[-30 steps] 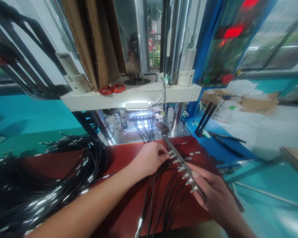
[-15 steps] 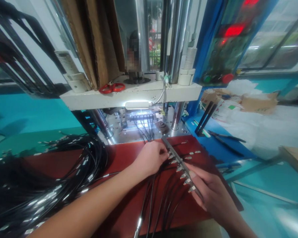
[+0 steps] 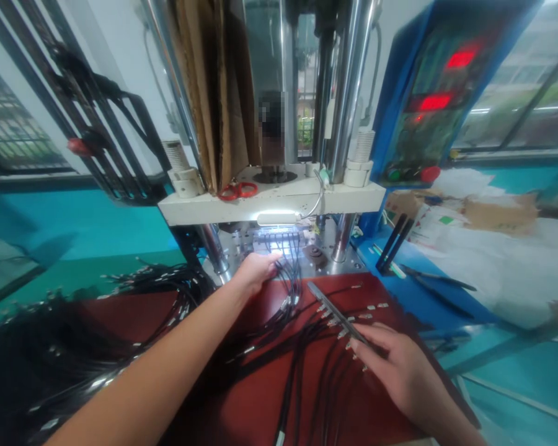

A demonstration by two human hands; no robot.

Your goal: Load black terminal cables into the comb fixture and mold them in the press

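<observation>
My left hand (image 3: 259, 271) reaches to the front of the press, its fingers curled at the near side of the black cables (image 3: 294, 275) that run out of the lit mould (image 3: 279, 238). Its thumb points toward the mould, and the fingertips are partly hidden. My right hand (image 3: 395, 365) grips the near end of a dark metal bar (image 3: 337, 314) held at a slant over the red-brown work surface (image 3: 260, 409). Small metal connectors with black cables sit in a row along the bar's left edge, and the cables trail toward me.
A large bundle of black cables (image 3: 74, 359) lies at the left. Red-handled scissors (image 3: 238, 191) rest on the white press plate (image 3: 279, 204). Black pliers-like tools (image 3: 439, 288) lie on the blue side ledge. A control box (image 3: 439, 93) with red displays stands right.
My left hand has left the connectors on the bar and moved forward to the cables at the mould. My right hand still holds the bar. The view has shifted slightly.
</observation>
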